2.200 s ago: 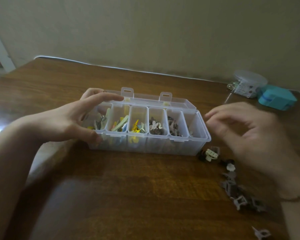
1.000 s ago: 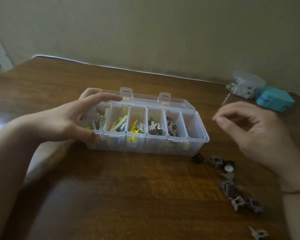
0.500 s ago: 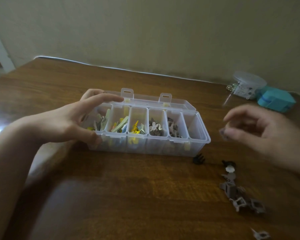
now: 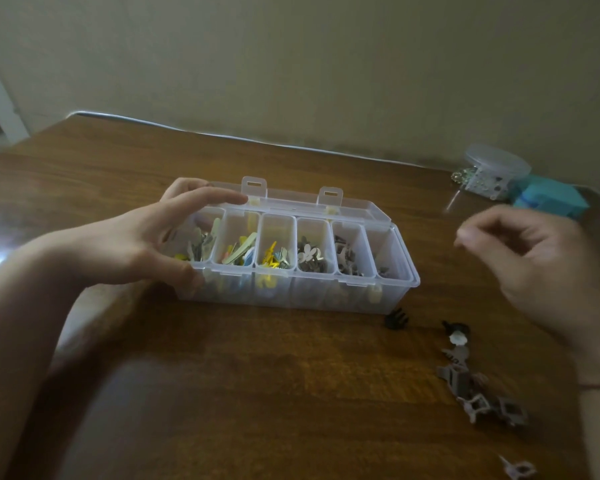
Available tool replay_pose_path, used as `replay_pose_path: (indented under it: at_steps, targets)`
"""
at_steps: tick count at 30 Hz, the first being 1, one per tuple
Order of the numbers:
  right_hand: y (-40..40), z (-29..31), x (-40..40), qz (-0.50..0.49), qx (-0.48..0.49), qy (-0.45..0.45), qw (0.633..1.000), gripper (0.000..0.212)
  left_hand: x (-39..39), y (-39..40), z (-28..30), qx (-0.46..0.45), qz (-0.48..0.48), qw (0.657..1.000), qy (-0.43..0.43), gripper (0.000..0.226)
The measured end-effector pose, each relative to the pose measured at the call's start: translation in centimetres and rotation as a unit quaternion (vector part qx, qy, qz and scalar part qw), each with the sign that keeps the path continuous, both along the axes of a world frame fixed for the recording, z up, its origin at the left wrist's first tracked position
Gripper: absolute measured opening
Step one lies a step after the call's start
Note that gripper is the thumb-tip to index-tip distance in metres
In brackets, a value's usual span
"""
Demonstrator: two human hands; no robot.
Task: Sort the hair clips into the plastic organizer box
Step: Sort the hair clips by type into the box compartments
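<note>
The clear plastic organizer box [image 4: 400, 271] stands open mid-table, its compartments holding coloured and grey hair clips. My left hand [image 4: 142, 244] grips the box's left end, thumb on the front wall and fingers over the back rim. My right hand [image 4: 534, 258] hovers right of the box, above the table, with its fingers curled and blurred. I cannot tell whether they pinch anything. Loose hair clips [image 4: 465, 382] lie in a trail on the table under that hand. A black claw clip [image 4: 397, 318] lies by the box's front right corner.
A round clear container [image 4: 496, 168] and a teal box [image 4: 551, 200] stand at the far right by the wall. One stray pale clip [image 4: 518, 467] lies near the table's front right. The box's lid [image 4: 326, 202] is folded back behind it.
My right hand reached down to the loose clips, a grey clip by the black one disappeared from the table, and the hand rose up and to the right. My left hand stayed on the box.
</note>
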State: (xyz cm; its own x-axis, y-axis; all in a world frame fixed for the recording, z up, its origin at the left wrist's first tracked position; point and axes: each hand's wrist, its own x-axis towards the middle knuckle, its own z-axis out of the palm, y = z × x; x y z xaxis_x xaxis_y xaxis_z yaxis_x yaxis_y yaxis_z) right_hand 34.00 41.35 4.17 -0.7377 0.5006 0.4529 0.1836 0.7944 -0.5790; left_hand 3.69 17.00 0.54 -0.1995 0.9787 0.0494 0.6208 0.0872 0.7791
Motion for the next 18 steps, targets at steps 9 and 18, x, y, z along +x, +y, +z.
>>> replay_pose_path:
  at_steps: [9,18]
  targets:
    - [-1.6,-1.7,-2.4,0.002,0.011,-0.388,0.922,0.026,0.0,0.0,0.1,0.009,0.003,1.000,0.005,0.102]
    - [0.8,0.0,0.2,-0.017,-0.016,-0.157,0.987,0.010,-0.2,0.0,0.0,-0.003,0.012,1.000,0.014,0.107]
